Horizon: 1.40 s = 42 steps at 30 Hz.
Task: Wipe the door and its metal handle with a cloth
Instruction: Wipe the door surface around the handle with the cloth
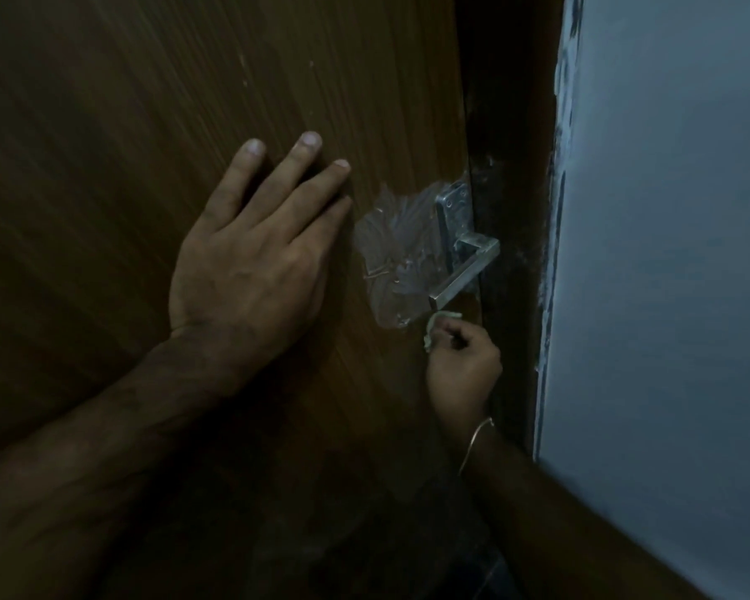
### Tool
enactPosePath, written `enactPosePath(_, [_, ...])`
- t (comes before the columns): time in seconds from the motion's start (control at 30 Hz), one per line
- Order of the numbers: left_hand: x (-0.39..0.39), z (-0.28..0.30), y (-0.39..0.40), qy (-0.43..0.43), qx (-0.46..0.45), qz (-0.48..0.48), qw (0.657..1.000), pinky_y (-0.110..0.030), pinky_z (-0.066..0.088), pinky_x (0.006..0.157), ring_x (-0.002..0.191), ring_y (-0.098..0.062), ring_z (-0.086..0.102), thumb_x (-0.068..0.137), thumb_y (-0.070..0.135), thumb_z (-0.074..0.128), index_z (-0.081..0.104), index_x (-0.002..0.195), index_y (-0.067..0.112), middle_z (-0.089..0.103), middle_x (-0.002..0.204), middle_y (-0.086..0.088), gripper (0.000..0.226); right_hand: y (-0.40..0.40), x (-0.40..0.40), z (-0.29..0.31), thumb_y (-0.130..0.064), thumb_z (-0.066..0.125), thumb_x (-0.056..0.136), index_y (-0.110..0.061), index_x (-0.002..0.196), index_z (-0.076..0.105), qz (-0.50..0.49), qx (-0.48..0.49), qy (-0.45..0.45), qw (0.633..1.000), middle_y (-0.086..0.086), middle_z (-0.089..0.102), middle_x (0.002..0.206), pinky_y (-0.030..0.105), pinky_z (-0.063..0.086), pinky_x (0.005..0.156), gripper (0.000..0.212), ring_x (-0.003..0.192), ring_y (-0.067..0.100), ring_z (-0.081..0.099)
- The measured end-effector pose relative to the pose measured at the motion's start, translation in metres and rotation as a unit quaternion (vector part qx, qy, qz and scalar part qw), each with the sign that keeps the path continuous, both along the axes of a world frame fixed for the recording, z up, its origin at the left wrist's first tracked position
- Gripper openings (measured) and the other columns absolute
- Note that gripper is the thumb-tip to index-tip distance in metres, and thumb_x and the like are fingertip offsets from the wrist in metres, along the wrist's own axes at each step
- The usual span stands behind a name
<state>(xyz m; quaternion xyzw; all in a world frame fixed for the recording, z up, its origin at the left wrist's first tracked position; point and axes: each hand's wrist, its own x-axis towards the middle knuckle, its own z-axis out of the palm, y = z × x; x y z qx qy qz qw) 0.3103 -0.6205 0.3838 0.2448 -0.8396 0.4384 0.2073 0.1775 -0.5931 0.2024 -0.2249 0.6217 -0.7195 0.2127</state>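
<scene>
A brown wooden door (pixel 191 80) fills the left and middle of the view. Its metal handle (pixel 464 266) sits at the door's right edge, with crumpled clear plastic film (pixel 395 262) hanging on the door just left of it. My left hand (pixel 256 257) lies flat on the door, fingers spread, left of the film. My right hand (pixel 462 365) is just below the lever's free end, fingers closed on a small pale green cloth (pixel 436 329) that touches the door under the handle. A thin bangle circles my right wrist.
A dark door frame (pixel 512 210) runs down right of the handle. Beyond it stands a pale blue wall (pixel 667 253) with a rough, chipped edge. The light is dim.
</scene>
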Motion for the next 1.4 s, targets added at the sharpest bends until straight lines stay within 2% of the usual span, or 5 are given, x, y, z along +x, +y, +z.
enactPosePath(0.37, [0.003,0.0,-0.002,0.004,-0.011,-0.006,1.0,-0.052,0.021,0.12,0.147,-0.028,0.031,0.102,0.021,0.044,0.06,0.132,0.008,0.047,0.151,-0.009,0.036,0.005,0.041,0.025,0.002,0.067,0.085,-0.022,0.101,0.071,0.0,-0.101,0.088,0.991,-0.013,0.064,0.102,0.002,0.046,0.078,0.029,0.097,-0.015,0.057])
enactPosePath(0.57, [0.002,0.001,0.001,0.005,-0.016,-0.001,1.0,-0.051,0.023,0.119,0.146,-0.028,0.033,0.101,0.02,0.046,0.061,0.13,0.007,0.049,0.149,-0.009,0.035,0.013,0.063,0.03,0.001,0.063,0.089,-0.012,0.107,0.072,0.013,-0.146,0.166,0.975,-0.005,0.064,0.111,0.023,0.055,0.088,0.023,0.106,0.003,0.06])
enactPosePath(1.13, [0.004,0.004,0.007,-0.016,0.003,0.01,1.0,-0.051,0.019,0.12,0.147,-0.03,0.031,0.101,0.021,0.042,0.059,0.131,0.005,0.048,0.15,-0.012,0.039,0.01,0.061,0.058,0.002,0.052,0.095,-0.006,0.129,0.06,-0.01,-0.143,0.262,0.955,0.009,0.056,0.13,0.041,0.047,0.1,0.035,0.122,0.018,0.051])
enactPosePath(1.27, [0.0,0.004,0.005,-0.018,0.005,0.008,1.0,-0.051,0.02,0.12,0.147,-0.03,0.031,0.1,0.024,0.039,0.058,0.132,0.006,0.048,0.15,-0.012,0.041,-0.014,0.042,0.087,-0.003,0.05,0.097,-0.006,0.129,0.059,-0.027,-0.168,0.286,0.943,0.008,0.055,0.13,0.025,0.044,0.101,0.033,0.121,0.017,0.051])
enactPosePath(1.4, [0.003,0.005,0.008,-0.024,0.009,0.026,0.999,-0.052,0.019,0.12,0.148,-0.03,0.029,0.1,0.022,0.037,0.058,0.133,0.006,0.046,0.152,-0.012,0.042,0.012,0.049,0.078,0.001,0.052,0.096,-0.005,0.125,0.063,0.011,-0.149,0.294,0.944,0.008,0.058,0.125,0.038,0.049,0.097,0.031,0.117,0.019,0.054])
